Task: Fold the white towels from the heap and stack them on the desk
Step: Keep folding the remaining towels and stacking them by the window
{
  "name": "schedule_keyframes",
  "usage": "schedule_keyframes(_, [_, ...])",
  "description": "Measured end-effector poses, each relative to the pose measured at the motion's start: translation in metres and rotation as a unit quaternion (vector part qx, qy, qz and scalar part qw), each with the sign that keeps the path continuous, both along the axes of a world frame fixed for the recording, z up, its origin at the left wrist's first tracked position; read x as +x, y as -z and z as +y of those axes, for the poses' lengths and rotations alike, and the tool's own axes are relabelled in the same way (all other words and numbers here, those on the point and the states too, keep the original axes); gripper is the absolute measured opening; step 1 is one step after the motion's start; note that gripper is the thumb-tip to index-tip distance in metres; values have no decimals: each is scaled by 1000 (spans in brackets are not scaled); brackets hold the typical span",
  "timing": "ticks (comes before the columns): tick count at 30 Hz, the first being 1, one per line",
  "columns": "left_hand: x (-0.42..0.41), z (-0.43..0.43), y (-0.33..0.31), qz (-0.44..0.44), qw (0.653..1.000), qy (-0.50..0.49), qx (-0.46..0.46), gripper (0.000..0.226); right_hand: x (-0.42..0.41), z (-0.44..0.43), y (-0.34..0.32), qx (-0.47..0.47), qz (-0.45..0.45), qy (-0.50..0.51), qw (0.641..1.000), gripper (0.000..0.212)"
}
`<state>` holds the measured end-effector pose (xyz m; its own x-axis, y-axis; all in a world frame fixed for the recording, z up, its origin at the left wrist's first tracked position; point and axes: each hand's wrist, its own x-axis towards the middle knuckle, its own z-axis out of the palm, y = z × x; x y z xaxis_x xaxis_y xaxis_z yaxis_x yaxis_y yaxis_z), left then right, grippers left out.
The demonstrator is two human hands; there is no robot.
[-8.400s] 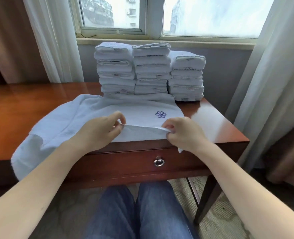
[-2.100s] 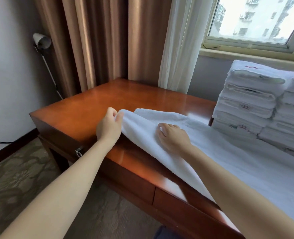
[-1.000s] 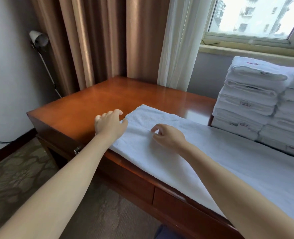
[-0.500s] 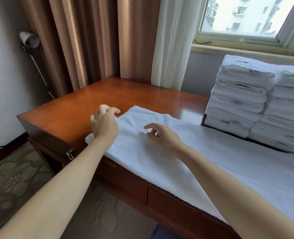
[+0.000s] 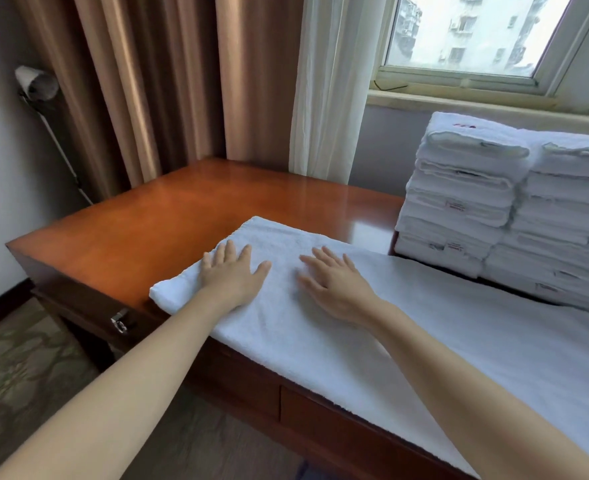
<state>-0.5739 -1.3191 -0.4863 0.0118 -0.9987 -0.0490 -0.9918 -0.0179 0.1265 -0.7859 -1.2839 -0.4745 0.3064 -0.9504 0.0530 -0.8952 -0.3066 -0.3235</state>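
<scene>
Brown curtains (image 5: pixel 147 81) hang beside a daylit window (image 5: pixel 466 32)

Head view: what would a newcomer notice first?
Two bare hands, left hand and right hand, lie flat with straight fingers on a long white towel spread along the near edge of the desk. Behind it on the right, stacks of folded towels rise under the bright window.

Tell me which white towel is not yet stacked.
The long towel lying flat on the desk under the left hand and right hand; the others sit folded in stacks.

Nubby white terry towel (image 5: pixel 320 334) lies on a glossy, smooth wooden desk (image 5: pixel 154 220).
</scene>
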Motion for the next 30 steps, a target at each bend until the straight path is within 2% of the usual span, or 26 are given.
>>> schedule_keyframes(2, [-12,-8,-4,19,1000,13,-13,72,-26,0,-5,-41,-14,50,998,47])
schedule_keyframes(5, [-43,-21,-12,72,990,101,-61,62,-70,6,-9,-74,-39,138,987,40])
schedule_keyframes(8, [-82,-31,-20,127,968,192,-97,46,-103,14,-11,-98,-8,193,976,37])
schedule_keyframes(11, [-116,-40,-28,125,952,256,-111,39,-125,21,-12,-124,51,215,968,34])
schedule_keyframes(13, [-128,-47,-30,90,952,278,-93,44,-135,24,-10,-121,80,227,963,30])
schedule_keyframes(16, [-134,-58,-31,26,958,285,-14,56,-143,24,-9,-92,102,229,964,33])
schedule_keyframes(21, [-136,-67,-42,-38,965,259,17,44,-142,16,-19,-24,120,205,971,46])
schedule_keyframes(25, [-134,-57,-39,0,968,242,-66,10,-139,13,-32,7,109,205,973,24])
schedule_keyframes(28, [-126,-47,-39,71,959,243,-124,9,-140,18,-38,-10,61,211,976,11])
schedule_keyframes(30, [-115,-41,-45,113,951,243,-155,7,-140,21,-43,-25,16,213,977,18])
